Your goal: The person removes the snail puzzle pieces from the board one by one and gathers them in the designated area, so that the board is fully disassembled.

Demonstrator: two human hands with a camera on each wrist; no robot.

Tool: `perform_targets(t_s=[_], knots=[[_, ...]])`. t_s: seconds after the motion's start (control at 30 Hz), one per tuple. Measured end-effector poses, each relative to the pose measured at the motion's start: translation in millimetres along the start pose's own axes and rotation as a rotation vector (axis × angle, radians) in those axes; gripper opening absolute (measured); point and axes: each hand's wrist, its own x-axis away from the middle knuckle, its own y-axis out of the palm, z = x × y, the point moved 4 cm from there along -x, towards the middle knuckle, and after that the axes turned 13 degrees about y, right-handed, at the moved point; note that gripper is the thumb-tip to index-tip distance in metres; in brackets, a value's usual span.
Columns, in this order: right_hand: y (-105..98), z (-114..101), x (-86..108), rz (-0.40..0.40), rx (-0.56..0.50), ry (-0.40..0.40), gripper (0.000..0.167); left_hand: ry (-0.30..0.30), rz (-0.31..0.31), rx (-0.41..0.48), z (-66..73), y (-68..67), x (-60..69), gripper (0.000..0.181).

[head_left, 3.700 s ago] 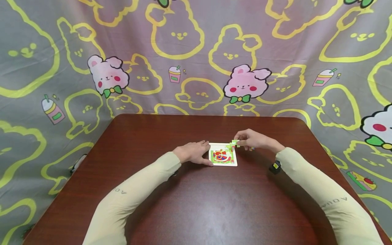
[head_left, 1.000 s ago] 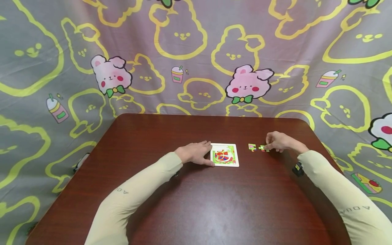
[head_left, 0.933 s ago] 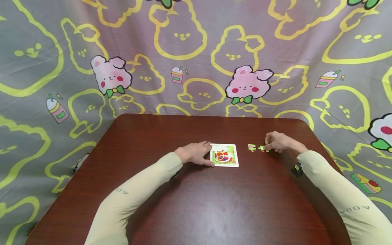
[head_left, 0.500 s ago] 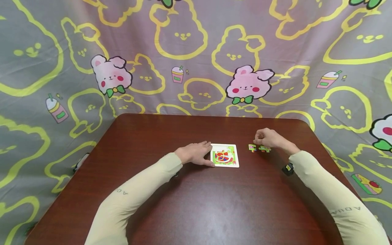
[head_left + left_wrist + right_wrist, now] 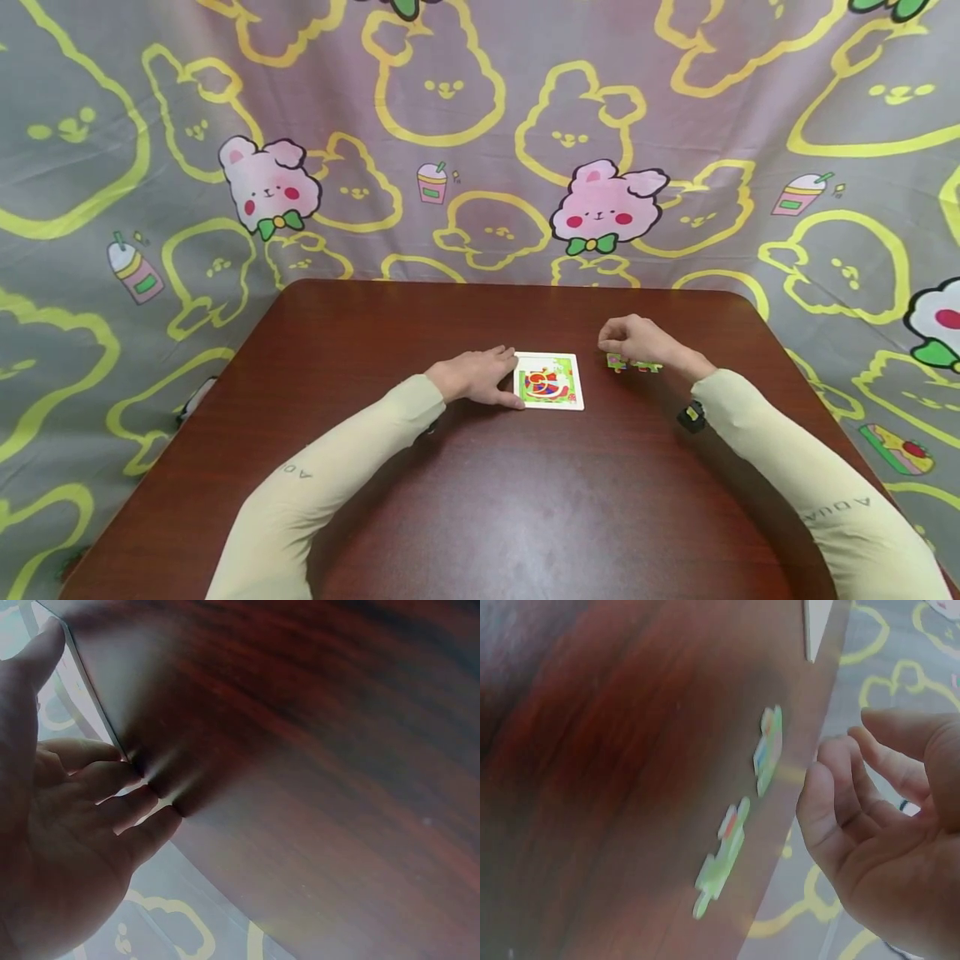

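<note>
A square puzzle board (image 5: 579,385) with a white rim and a red, blue and green picture lies flat on the table. My left hand (image 5: 478,377) rests at its left side, thumb and fingers extended along the edge; the left wrist view shows the fingertips on the table beside it. To the right lie two loose jigsaw pieces, a green-and-pink one (image 5: 771,754) and a green-and-white one (image 5: 724,859), flat and apart. Over them hovers my right hand (image 5: 636,338), its fingers loosely bent with nothing between thumb and fingertips. It partly hides both pieces in the head view.
The brown wooden table (image 5: 480,492) has rounded far corners. A patterned cloth (image 5: 465,108) with rabbit faces hangs behind it and along both sides. A dark wrist camera (image 5: 692,415) is strapped at the right sleeve.
Earliest, my right hand held a piece at the board's upper right corner. A second ago it touched the right-hand loose piece on the table; it has since moved left, above the other. Left hand stays.
</note>
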Motion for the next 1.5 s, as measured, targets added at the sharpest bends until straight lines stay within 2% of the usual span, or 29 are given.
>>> perform_targets(t_s=[0.23,0.4,0.6,0.9,1.37,1.5], knots=[[13.6,-11.9,-0.7,-0.025,0.008,0.000,0.016,0.001,0.008,0.002,0.7,1.7,-0.6,0.095],[24.8,-22.6,-2.1,-0.052,0.018,-0.001,0.023,-0.006,-0.001,-0.005,-0.6,0.6,0.3,0.095],[33.4,-33.0,-5.1,-0.061,0.062,-0.038,0.026,-0.005,-0.002,0.001,-2.0,0.4,0.6,0.096],[39.5,-39.8,-6.4,-0.102,0.088,-0.052,0.030,-0.007,-0.003,0.003,-2.8,1.1,0.1,0.095],[45.9,-43.4,-6.9,-0.117,0.120,-0.035,0.033,0.002,-0.003,-0.014,-2.4,-0.7,-0.3,0.092],[46.4,-50.0,-5.1,-0.090,0.180,-0.082,0.032,0.001,-0.006,-0.011,-2.6,-1.7,0.6,0.092]])
